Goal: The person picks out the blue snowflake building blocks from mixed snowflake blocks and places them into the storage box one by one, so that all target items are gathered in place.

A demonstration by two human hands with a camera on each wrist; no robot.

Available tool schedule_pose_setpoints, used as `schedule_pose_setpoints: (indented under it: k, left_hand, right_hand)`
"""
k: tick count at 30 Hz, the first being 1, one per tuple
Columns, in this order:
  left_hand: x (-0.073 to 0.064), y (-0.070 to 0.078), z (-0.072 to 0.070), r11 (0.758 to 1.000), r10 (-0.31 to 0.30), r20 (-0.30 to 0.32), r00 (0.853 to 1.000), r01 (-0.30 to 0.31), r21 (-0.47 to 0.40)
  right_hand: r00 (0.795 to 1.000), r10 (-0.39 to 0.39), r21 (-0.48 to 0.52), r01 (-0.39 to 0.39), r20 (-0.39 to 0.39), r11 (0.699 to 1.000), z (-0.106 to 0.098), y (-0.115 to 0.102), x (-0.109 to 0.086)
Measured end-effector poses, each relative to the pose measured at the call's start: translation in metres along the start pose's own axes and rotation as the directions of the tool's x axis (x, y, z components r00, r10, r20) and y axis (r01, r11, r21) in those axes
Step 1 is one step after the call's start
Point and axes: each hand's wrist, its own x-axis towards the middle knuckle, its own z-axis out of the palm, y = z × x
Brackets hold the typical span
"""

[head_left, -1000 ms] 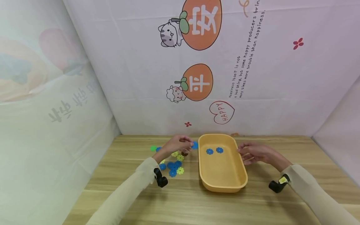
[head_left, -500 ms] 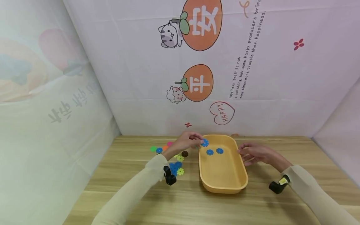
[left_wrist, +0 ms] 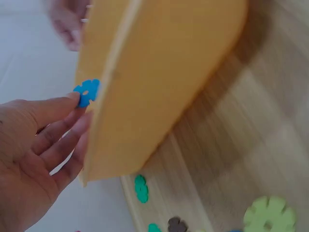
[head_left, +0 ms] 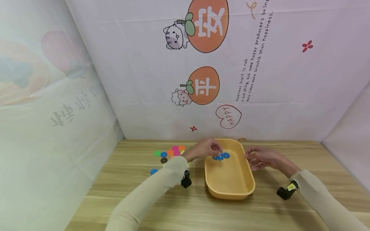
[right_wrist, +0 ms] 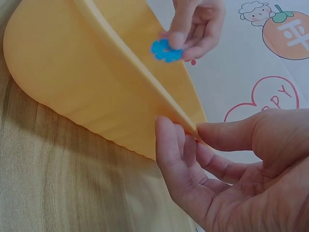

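My left hand [head_left: 206, 149] is over the far left part of a yellow plastic tray [head_left: 229, 179]. Between thumb and fingers it pinches a blue flower-shaped disc [left_wrist: 88, 93], which also shows as a notched blue disc [right_wrist: 166, 50] in the right wrist view. Close below that hand, blue discs [head_left: 226, 155] lie on the tray floor, partly overlapped in the head view. My right hand [head_left: 264, 158] holds the tray's right rim, its thumb on the inner side and fingers outside, as the right wrist view shows.
Left of the tray, loose flower discs lie on the wooden table [head_left: 138, 199]: a green disc [head_left: 157, 153], a pink disc [head_left: 175, 148], a brown disc [head_left: 163, 160] and several others. The left sleeve [head_left: 156, 189] hides part of them. A printed cloth wall [head_left: 156, 122] stands behind.
My left hand has moved right, from beside the tray across its left rim to over the inside, carrying the blue disc. The right hand stays at the right rim.
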Motion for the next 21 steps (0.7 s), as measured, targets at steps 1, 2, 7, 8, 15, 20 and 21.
schedule_pose_setpoints:
  k: [1, 2, 7, 8, 15, 20, 21]
  left_hand:
    - [0.002, 0.000, 0.001, 0.999, 0.006, 0.012, 1.000, -0.006, 0.047]
    - [0.004, 0.001, 0.002, 0.995, 0.013, 0.020, 1.000, -0.015, 0.098]
    - [0.008, 0.004, 0.006, 0.973, 0.004, 0.058, 0.998, -0.017, 0.230]
    - [0.009, 0.004, 0.007, 0.967, 0.003, 0.064, 0.998, -0.019, 0.253]
    - [0.015, 0.000, 0.015, 0.927, -0.013, 0.089, 0.996, -0.021, 0.375]
    - [0.017, 0.000, 0.018, 0.904, -0.035, 0.092, 0.995, -0.008, 0.427]
    - [0.017, 0.000, 0.018, 0.900, -0.040, 0.089, 0.995, -0.002, 0.436]
  right_hand:
    - [1.000, 0.000, -0.004, 0.000, -0.003, 1.000, -0.001, 0.001, 0.000]
    - [1.000, -0.001, -0.008, 0.001, -0.007, 1.000, -0.001, 0.001, 0.000]
    - [1.000, -0.009, -0.029, 0.008, -0.014, 1.000, -0.002, 0.002, 0.001]
    - [1.000, -0.008, -0.030, 0.008, -0.016, 1.000, -0.002, 0.001, 0.001]
    - [1.000, -0.019, -0.011, 0.019, -0.016, 1.000, -0.002, 0.004, -0.001]
    - [1.000, -0.026, -0.017, 0.025, -0.017, 1.000, -0.001, 0.005, 0.001]
    - [1.000, -0.025, -0.020, 0.024, -0.018, 1.000, -0.001, 0.006, 0.001]
